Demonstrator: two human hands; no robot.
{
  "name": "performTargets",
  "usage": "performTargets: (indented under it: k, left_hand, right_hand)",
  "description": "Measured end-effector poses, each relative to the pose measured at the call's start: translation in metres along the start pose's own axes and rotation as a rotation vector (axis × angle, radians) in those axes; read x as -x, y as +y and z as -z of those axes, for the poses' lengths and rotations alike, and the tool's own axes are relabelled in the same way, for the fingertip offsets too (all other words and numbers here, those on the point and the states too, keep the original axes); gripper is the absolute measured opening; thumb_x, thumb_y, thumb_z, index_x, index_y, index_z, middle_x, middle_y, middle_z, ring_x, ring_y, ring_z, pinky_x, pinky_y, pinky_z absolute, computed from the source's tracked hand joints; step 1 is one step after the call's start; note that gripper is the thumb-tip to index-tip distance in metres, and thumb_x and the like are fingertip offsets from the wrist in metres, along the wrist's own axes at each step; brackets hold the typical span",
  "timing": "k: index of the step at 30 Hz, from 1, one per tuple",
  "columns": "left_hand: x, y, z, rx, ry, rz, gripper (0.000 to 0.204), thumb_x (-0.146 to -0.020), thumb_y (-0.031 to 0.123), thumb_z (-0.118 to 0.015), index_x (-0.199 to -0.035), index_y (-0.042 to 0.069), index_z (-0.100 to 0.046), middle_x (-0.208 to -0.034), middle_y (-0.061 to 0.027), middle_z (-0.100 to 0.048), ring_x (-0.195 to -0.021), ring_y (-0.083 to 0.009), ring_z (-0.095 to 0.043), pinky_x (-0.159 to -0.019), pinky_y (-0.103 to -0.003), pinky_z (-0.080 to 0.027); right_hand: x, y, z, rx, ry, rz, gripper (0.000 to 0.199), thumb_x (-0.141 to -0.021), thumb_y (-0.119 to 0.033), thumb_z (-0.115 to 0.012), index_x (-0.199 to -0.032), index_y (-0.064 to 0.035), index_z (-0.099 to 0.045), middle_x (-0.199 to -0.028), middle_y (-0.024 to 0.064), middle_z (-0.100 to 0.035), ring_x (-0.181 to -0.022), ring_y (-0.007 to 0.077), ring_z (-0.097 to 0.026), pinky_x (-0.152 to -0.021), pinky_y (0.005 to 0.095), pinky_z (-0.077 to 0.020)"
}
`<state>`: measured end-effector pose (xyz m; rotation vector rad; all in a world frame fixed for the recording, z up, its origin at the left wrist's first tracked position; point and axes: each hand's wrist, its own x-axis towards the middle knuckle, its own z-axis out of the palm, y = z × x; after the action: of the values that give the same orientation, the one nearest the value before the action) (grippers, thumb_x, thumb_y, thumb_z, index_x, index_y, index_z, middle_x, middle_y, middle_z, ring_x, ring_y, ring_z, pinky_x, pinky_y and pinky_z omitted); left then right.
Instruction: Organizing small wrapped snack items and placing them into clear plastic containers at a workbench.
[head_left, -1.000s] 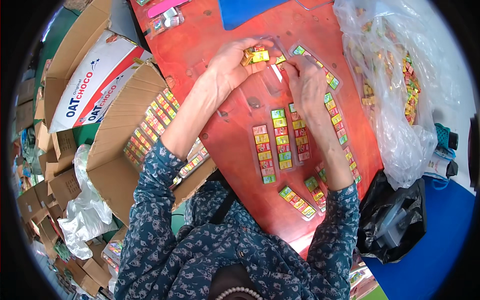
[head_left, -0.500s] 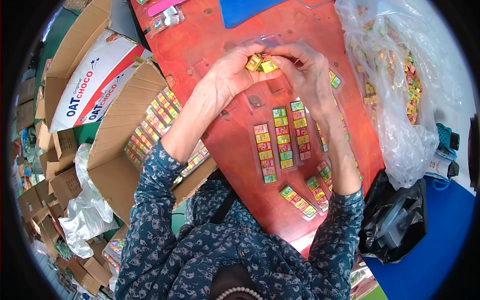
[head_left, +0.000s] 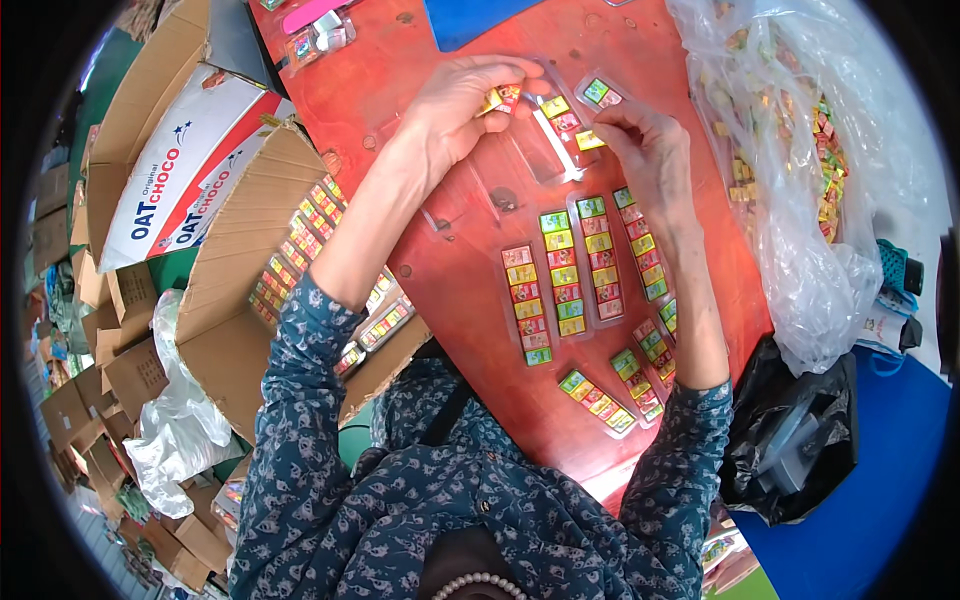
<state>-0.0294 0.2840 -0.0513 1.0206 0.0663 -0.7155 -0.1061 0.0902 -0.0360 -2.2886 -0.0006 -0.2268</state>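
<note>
My left hand [head_left: 462, 102] is curled around a few small wrapped candy cubes [head_left: 505, 97] in yellow and red. Between the fingertips of my right hand [head_left: 648, 145] is a yellow candy cube [head_left: 590, 139], held over a clear plastic tray [head_left: 543, 150]. That narrow tray lies on the table with a yellow and a red cube in it, and its near end is bare. Nearer to me, several filled trays [head_left: 563, 270] of green, yellow and red cubes lie in slanting rows. Another tray with a green cube [head_left: 597, 91] sits just beyond my right hand.
A large clear bag [head_left: 800, 200] of loose cubes stands on the right, with a black plastic bag [head_left: 790, 440] below it. On the left, an open cardboard box [head_left: 240, 250] holds filled trays. The red table [head_left: 450, 300] has a blue sheet [head_left: 490, 18] at its far edge.
My hands have moved apart: the left stays with cubes in it, while the right has shifted right with one yellow cube. The partly filled tray is now uncovered.
</note>
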Motion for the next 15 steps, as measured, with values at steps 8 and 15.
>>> performTargets:
  k: [8,15]
  left_hand:
    - [-0.013,-0.009,-0.014,-0.393,0.016,-0.144,0.017,-0.085,0.010,-0.052,-0.091,0.000,-0.064,-0.084,-0.0079,-0.066,-0.055,-0.0065,-0.053,-0.040,-0.016,-0.032]
    - [-0.012,-0.009,-0.013,-0.427,0.021,-0.142,0.018,-0.086,0.009,-0.050,-0.090,-0.001,-0.064,-0.084,-0.0068,-0.064,-0.055,-0.0056,-0.052,-0.040,-0.015,-0.032]
  right_hand:
    - [0.004,0.007,-0.024,0.166,0.121,0.253,0.009,-0.070,0.002,-0.062,-0.077,-0.0003,-0.059,-0.072,0.0141,-0.056,-0.070,0.0334,-0.054,-0.061,0.0408,-0.0431]
    - [0.016,-0.002,-0.019,0.173,0.020,0.112,0.008,-0.070,0.003,-0.060,-0.078,-0.0006,-0.059,-0.072,0.0158,-0.055,-0.071,0.0343,-0.054,-0.061,0.0414,-0.0432]
